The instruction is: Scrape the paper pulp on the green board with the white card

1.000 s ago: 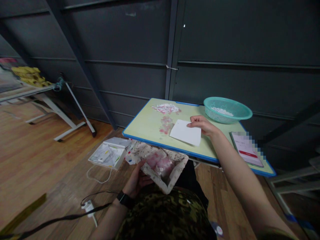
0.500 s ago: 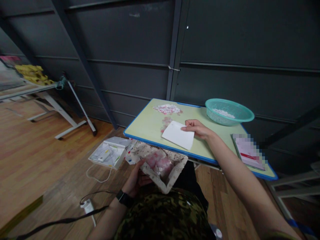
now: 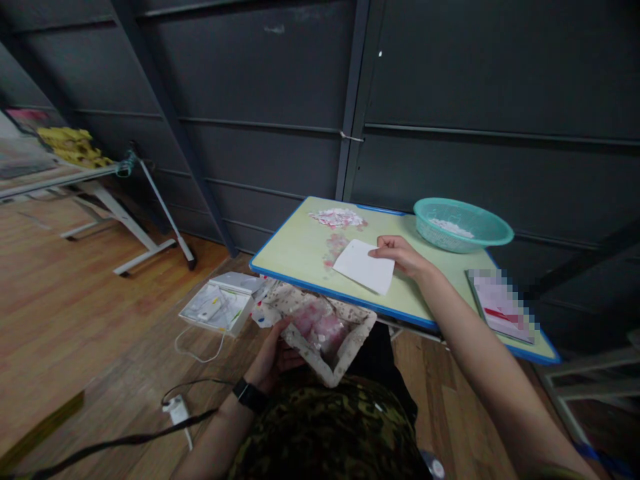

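Observation:
My right hand pinches the right side of a white card, thumb on top, over the front part of the yellow table. Below the table's front edge, my left hand grips the left side of a stained white foam box. Inside the box lies a pinkish, translucent mass, perhaps plastic film; I cannot make out its kind. Pink stains mark the tabletop left of the card. Behind them sits a heap of small white and pink pieces.
A green plastic basket holding white pieces stands at the table's back right. Nearer, a clipboard-like board carries a red pen. On the floor at left are an open white box, a power strip and cables. A dark panelled wall rises behind.
The card and my right hand have shifted slightly right across the table. My left hand keeps its hold on the foam box. The view has turned a little.

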`<state>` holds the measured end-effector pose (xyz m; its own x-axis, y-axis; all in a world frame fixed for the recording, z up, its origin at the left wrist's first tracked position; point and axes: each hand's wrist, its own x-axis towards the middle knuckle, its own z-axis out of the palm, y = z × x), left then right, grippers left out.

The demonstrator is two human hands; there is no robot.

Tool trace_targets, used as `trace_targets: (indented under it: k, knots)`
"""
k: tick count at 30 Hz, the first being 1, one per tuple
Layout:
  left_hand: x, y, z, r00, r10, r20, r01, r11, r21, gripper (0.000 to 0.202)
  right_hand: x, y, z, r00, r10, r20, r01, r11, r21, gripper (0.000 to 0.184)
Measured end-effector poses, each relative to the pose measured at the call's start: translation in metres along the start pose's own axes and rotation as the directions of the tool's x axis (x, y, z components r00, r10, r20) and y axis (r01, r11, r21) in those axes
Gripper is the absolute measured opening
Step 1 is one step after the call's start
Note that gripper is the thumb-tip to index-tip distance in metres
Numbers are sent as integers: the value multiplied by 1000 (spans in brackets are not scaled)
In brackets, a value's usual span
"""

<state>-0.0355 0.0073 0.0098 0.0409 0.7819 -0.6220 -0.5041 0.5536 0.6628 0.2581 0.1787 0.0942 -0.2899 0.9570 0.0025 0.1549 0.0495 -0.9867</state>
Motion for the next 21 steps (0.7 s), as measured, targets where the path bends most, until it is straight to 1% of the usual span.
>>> trace_targets:
  k: [3,7,12,14,18,21]
  knots:
    - [1,0,-1,999,-30,32,30,1000,7,29,-2,-3,-6,1000,10,-12,-10,1000,-2,42]
    - [0,0,-1,999,-40,25,40,999,14,29,-6,-8,-11,997,56,50,-55,998,-17,42]
    - [-2,1,1,999,-49,25,48,999,12,28,-9,-11,-16,998,59,3,-59,998,-18,41]
    - [-1,1,1,999,-49,21,48,999,14,28,-9,-11,-17,998,57,5,-57,998,-24,40]
    - [2,-1,-2,998,-49,25,49,999,16,30,-10,-12,-16,997,64,48,-63,998,-23,41]
    - [3,-1,-4,998,-43,36,43,999,5,29,-10,-12,-18,999,50,16,-50,999,-19,43]
